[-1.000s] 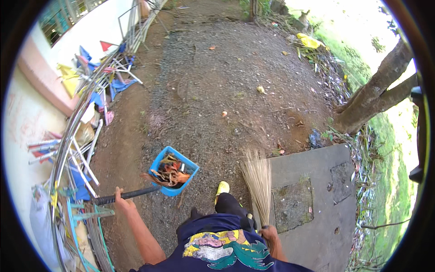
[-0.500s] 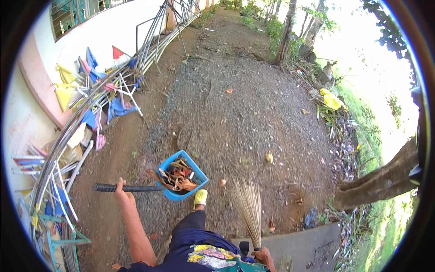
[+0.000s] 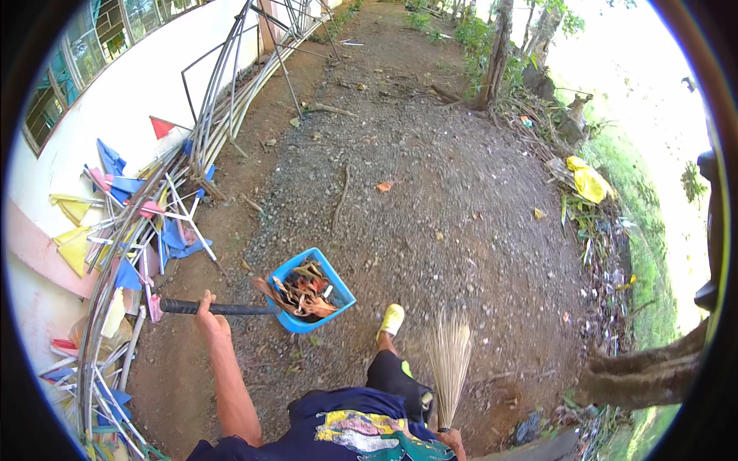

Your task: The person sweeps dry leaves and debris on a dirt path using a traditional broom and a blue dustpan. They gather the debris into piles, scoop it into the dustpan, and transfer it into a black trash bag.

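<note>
My left hand (image 3: 212, 316) is closed round the black handle (image 3: 246, 310) of a blue dustpan (image 3: 348, 294), holding it out ahead of me to the left. Dry brown and reddish leaves (image 3: 306, 290) fill the pan, with a small white piece among them; one long curled leaf pokes over the rim near the handle. Low at my right side, my right hand (image 3: 451, 441) grips a stick broom (image 3: 450, 357) by its bound end, its pale bristles fanning forward over the ground. My body partly hides that hand. A yellow shoe (image 3: 391, 319) shows between dustpan and broom.
Metal poles (image 3: 219, 115) and small coloured flags (image 3: 115, 188) lean along the white wall at left. A gravel path (image 3: 430, 154) runs ahead. At right are trees (image 3: 498, 58), a yellow plastic sheet (image 3: 590, 181), plant litter and a thick trunk (image 3: 646, 374).
I have stepped forward, and the yellow shoe now shows farther ahead and to the right. The concrete slab has mostly slipped out of view. Both hands keep their holds.
</note>
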A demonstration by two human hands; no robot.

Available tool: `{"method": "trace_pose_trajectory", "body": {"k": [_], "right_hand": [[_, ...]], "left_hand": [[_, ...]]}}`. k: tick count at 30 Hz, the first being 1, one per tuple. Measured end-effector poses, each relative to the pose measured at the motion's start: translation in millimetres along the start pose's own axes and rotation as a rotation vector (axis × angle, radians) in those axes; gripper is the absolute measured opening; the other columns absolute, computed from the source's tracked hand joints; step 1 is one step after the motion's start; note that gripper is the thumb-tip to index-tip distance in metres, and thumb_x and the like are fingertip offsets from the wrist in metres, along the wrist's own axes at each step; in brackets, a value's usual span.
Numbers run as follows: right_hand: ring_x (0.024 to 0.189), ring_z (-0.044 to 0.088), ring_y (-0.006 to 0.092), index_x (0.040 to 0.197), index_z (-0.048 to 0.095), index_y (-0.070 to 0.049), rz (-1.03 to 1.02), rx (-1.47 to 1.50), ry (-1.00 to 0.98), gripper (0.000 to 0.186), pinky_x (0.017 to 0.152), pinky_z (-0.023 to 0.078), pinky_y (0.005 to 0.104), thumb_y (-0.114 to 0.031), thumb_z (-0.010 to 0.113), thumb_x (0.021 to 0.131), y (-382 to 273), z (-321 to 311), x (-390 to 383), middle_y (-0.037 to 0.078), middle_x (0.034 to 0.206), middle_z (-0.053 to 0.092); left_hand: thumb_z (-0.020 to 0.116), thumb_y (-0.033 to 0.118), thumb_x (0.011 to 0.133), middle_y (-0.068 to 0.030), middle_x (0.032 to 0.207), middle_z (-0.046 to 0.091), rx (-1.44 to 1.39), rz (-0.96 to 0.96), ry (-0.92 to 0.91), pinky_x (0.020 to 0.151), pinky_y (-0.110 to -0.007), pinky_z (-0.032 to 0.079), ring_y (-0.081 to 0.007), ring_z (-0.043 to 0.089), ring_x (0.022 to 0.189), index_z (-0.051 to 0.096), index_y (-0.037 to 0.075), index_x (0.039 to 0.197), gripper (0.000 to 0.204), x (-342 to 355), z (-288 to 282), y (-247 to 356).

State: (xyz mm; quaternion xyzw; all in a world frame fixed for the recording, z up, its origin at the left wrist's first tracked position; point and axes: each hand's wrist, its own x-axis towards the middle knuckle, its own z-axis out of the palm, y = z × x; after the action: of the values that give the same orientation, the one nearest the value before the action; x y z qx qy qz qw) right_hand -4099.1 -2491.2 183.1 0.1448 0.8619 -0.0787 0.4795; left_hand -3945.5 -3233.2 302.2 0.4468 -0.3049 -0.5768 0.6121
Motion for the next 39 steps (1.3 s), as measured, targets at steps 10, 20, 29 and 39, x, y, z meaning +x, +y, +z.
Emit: {"method": "trace_pose_trajectory", "body": {"k": [10, 20, 29, 39], "right_hand": [[0.085, 0.076, 0.0257, 0.094, 0.077, 0.003, -0.111, -0.12, 0.054, 0.041, 0.075, 0.06, 0.0383, -0.031, 0.085, 0.072, -343.6, -344.2, 249.6, 0.015, 0.091, 0.077], [0.089, 0.077, 0.0276, 0.102, 0.075, 0.0, -0.25, -0.033, 0.134, 0.042, 0.079, 0.06, 0.04, -0.025, 0.084, 0.07, -694.5, -614.2, 381.6, 0.016, 0.094, 0.077], [0.093, 0.076, 0.0294, 0.102, 0.077, -0.002, -0.087, -0.106, -0.03, 0.044, 0.081, 0.059, 0.0408, -0.034, 0.083, 0.073, -863.5, -761.9, 496.5, 0.015, 0.095, 0.078], [0.086, 0.077, 0.0265, 0.095, 0.078, 0.003, -0.091, -0.161, 0.064, 0.045, 0.075, 0.061, 0.0387, -0.036, 0.084, 0.072, -1151.3, -1031.8, 741.5, 0.017, 0.089, 0.077]], "left_hand": [[0.08, 0.013, 0.088, -0.0022, 0.09, 0.061, -0.108, 0.052, 0.12, 0.091, -0.036, 0.043, -0.0152, 0.059, 0.091, 0.065, 0.01, 0.097, 0.018, 95.5, 328.2, -108.5], [0.081, 0.014, 0.088, -0.0014, 0.092, 0.061, -0.107, 0.044, 0.186, 0.087, -0.033, 0.045, -0.0159, 0.06, 0.087, 0.064, 0.009, 0.099, 0.021, 243.2, 696.5, -299.6], [0.082, 0.015, 0.087, -0.0028, 0.095, 0.061, 0.031, 0.067, 0.124, 0.089, -0.036, 0.046, -0.0164, 0.06, 0.093, 0.064, 0.009, 0.101, 0.024, 348.9, 1033.4, -400.1], [0.082, 0.019, 0.088, -0.0043, 0.102, 0.06, -0.077, 0.007, 0.209, 0.097, -0.04, 0.042, -0.0177, 0.057, 0.102, 0.065, 0.005, 0.112, 0.033, 471.2, 1388.8, -568.5]]}}
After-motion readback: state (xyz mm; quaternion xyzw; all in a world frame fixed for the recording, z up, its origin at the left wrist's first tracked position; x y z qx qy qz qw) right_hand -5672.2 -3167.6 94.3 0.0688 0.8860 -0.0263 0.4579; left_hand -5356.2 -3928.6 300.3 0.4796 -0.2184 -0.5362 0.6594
